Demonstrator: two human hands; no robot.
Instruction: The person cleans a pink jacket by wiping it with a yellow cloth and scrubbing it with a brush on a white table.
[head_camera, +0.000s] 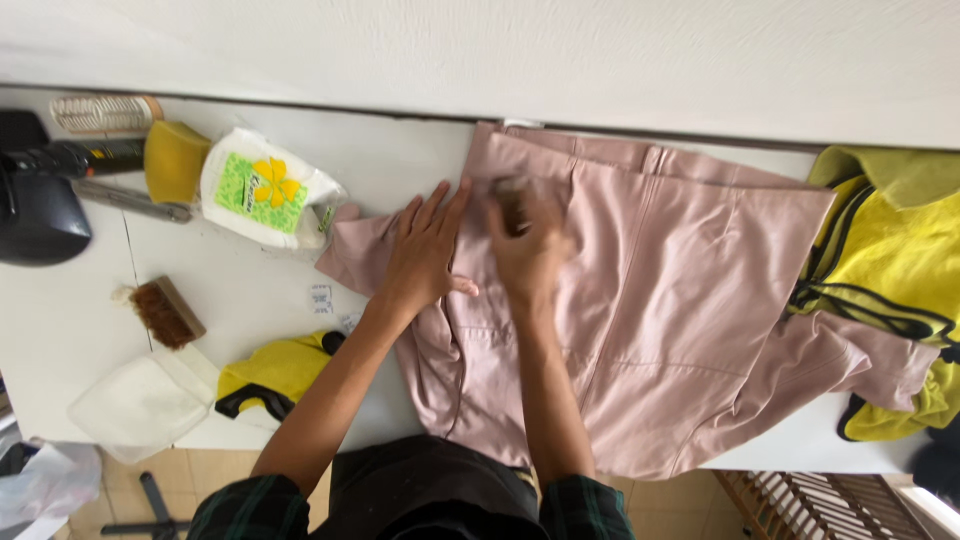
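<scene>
Pink garment (640, 300) spread over the white table (250, 290), filling centre to 3 o'clock. Your left hand (425, 250) lies flat, fingers open, pinning the fabric at its 9 o'clock edge. Your right hand (528, 240) is blurred, clenched around a small dark thing, likely a brush; can't tell for sure. Risk: loose pinning lets the fabric bunch under the strokes. Wooden brush (168, 312) sits at 9 o'clock.

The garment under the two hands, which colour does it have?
The garment is plain dusty pink, without a pattern; the head view shows it.
</scene>
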